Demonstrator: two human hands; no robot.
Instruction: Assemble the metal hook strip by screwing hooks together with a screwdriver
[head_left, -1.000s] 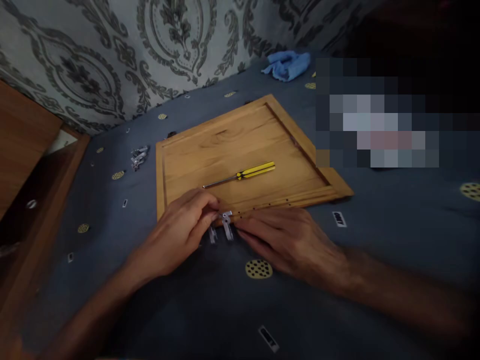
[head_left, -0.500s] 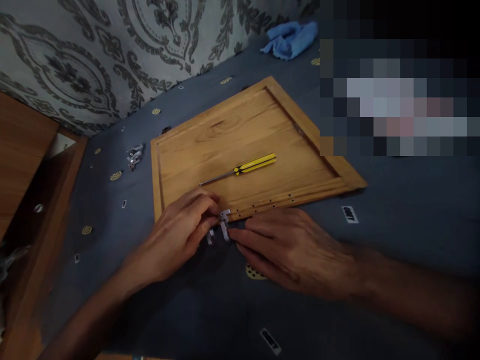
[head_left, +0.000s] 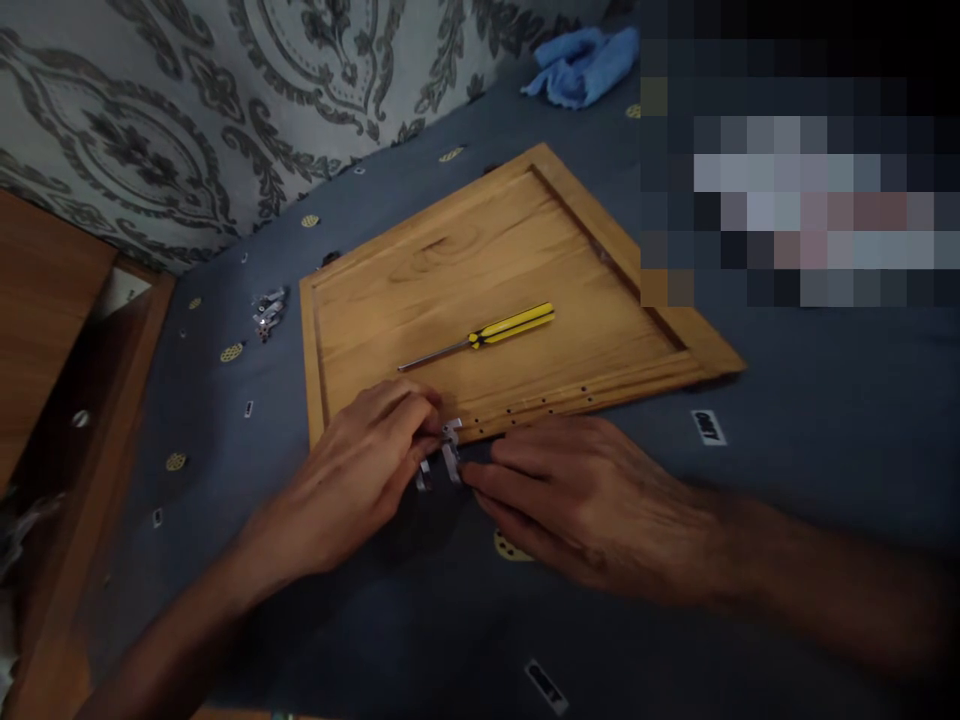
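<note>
A wooden cabinet door (head_left: 427, 290) lies flat, with small dark holes along its near edge. At that edge is a metal cabinet hinge (head_left: 451, 450), its arm sticking out toward me. My left hand (head_left: 356, 455) is closed, the thumb and fingers pinched on the hinge's left side; the fingertips are partly hidden. From the other side my right hand (head_left: 592, 500) grips the end of the hinge arm with its fingertips. Just left of it, partly behind my left hand, a second metal hinge piece (head_left: 424, 476) shows. A yellow-and-black screwdriver (head_left: 511, 325) rests on the door panel.
Several metal hinges (head_left: 268, 312) lie in a small pile on the dark patterned cloth (head_left: 225, 420), left of the door. A crumpled blue cloth (head_left: 585, 68) is at the back. Wooden furniture (head_left: 45, 320) borders the left side. A pixelated block covers the upper right.
Both hands keep nearly the same hold at the hinge. The view has shifted very slightly; the screwdriver and door stay in place.
</note>
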